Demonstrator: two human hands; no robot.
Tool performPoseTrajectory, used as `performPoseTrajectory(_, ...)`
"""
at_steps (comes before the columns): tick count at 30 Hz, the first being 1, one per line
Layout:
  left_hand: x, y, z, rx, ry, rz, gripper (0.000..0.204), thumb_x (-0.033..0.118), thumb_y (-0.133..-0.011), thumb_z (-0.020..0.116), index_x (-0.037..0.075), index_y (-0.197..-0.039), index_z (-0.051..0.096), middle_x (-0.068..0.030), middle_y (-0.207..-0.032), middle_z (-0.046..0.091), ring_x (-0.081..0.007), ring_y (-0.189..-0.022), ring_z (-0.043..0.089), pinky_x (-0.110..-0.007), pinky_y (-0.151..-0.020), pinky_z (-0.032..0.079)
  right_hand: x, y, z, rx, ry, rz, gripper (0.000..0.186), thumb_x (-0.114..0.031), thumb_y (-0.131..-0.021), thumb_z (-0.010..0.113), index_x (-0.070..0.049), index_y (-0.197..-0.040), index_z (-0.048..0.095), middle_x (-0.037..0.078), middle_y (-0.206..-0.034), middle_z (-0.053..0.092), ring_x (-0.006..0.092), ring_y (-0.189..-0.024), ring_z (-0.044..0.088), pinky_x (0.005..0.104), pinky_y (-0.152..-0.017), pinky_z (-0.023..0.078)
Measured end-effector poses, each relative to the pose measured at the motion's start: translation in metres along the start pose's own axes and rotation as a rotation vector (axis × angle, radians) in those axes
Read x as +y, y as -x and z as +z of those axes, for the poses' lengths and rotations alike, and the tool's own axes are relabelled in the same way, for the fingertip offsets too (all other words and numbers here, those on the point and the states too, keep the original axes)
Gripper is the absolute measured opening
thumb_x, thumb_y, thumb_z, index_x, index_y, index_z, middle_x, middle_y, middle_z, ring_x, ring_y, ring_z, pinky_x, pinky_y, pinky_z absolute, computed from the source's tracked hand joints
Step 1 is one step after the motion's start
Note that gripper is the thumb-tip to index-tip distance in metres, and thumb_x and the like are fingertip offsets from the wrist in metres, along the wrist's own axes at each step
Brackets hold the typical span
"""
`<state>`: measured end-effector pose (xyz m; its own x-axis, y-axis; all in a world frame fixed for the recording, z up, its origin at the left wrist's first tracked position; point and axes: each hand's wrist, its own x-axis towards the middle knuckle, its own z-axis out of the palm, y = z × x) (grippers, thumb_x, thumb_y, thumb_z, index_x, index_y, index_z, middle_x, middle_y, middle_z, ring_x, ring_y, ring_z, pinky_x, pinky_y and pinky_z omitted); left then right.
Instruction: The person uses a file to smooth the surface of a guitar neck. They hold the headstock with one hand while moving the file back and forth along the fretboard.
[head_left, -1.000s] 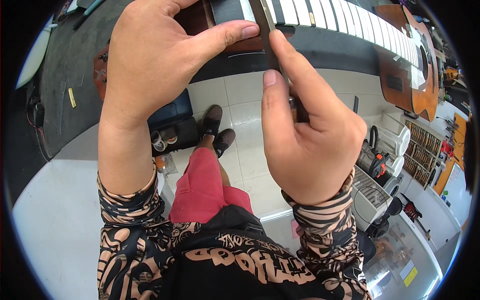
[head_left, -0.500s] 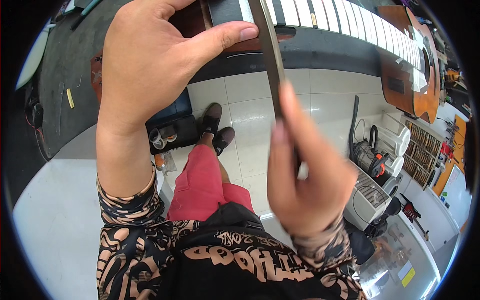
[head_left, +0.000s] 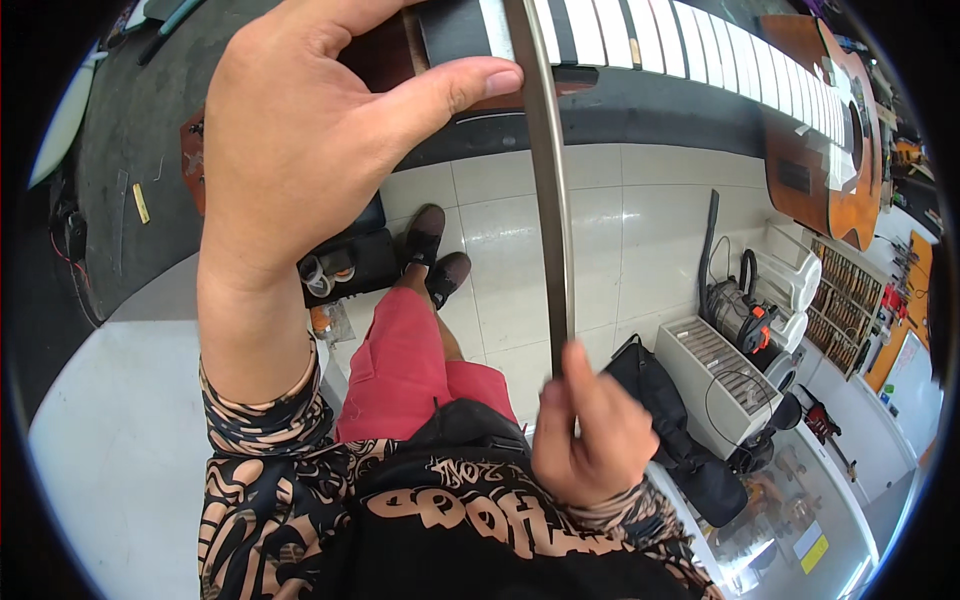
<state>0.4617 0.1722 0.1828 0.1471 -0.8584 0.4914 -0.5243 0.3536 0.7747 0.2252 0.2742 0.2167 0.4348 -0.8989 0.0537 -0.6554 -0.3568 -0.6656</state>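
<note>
My right hand (head_left: 590, 440) is closed round the near end of a long, narrow metal file (head_left: 552, 200). The file runs up across an acoustic guitar's neck, and its far end leaves the top of the picture. White strips (head_left: 655, 35) lie between the frets along the fingerboard. At the neck's headstock end, my left hand (head_left: 300, 130) spreads its thumb out, with the thumb tip touching or close beside the file. Its other fingers are mostly cut off by the upper edge. The guitar's orange-brown body (head_left: 845, 215) lies at the far right.
A dark workbench (head_left: 120, 220) at the left carries a small yellow strip (head_left: 141, 200). On the right stand a white drawer unit (head_left: 700, 390), a vacuum cleaner (head_left: 740, 320), a black bag (head_left: 650, 390) and a glass case (head_left: 800, 520). My shoes (head_left: 427, 235) rest on the tiled floor.
My right hand has drawn the file down toward my body, showing more of its length below the neck. My left hand has stayed nearly in place.
</note>
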Motion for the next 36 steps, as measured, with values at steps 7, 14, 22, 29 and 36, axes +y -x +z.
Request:
performPoseTrajectory(7,-0.012,-0.008,0.001,-0.05,0.092,-0.045,0.048,0.012,-0.068,0.087,-0.007,-0.108,0.068,-0.0184,-0.102,0.071,-0.0209,-0.092,0.069,-0.03,-0.082,0.054,-0.019,-0.144,0.001,0.185,0.145,-0.185,0.034,-0.001,-0.091,0.062,0.0,-0.125,0.063,0.012,-0.079,0.072,0.0077,-0.06,0.063,0.0209,-0.055,0.047)
performPoseTrajectory(14,0.005,0.0,-0.003,-0.07,-0.128,-0.113,0.048,0.015,-0.069,0.087,-0.006,-0.109,0.068,-0.0184,-0.104,0.07,-0.0233,-0.094,0.069,-0.03,-0.084,0.053,-0.006,-0.055,-0.028,0.109,-0.039,0.08,0.038,0.001,-0.091,0.06,0.003,-0.129,0.06,0.006,-0.067,0.066,0.0042,-0.053,0.054,0.0187,-0.051,0.042)
performPoseTrajectory(22,0.0,-0.002,-0.006,-0.077,-0.027,-0.167,0.046,0.012,-0.073,0.084,-0.008,-0.111,0.067,-0.0164,-0.105,0.07,-0.0191,-0.096,0.067,-0.029,-0.085,0.051,0.018,0.038,-0.033,0.08,-0.118,0.086,0.044,0.011,-0.075,0.066,0.008,-0.119,0.063,0.014,-0.065,0.064,0.0182,-0.048,0.058,0.0234,-0.05,0.046)
performPoseTrajectory(29,0.012,0.001,-0.001,-0.065,-0.258,-0.116,0.047,0.015,-0.074,0.084,-0.008,-0.111,0.067,-0.0169,-0.105,0.07,-0.0191,-0.095,0.066,-0.028,-0.086,0.05,0.028,0.061,-0.029,0.092,-0.151,0.149,0.042,0.01,-0.076,0.066,0.009,-0.117,0.063,0.016,-0.068,0.065,0.0187,-0.051,0.061,0.0244,-0.052,0.048)
performPoseTrajectory(36,-0.011,0.002,-0.005,-0.077,-0.025,-0.105,0.048,0.016,-0.074,0.084,-0.009,-0.111,0.067,-0.0171,-0.105,0.07,-0.0184,-0.095,0.066,-0.028,-0.086,0.05,0.029,0.066,-0.028,0.068,-0.161,0.145,0.042,0.01,-0.075,0.067,0.01,-0.117,0.063,0.015,-0.067,0.065,0.0188,-0.051,0.061,0.024,-0.052,0.048)
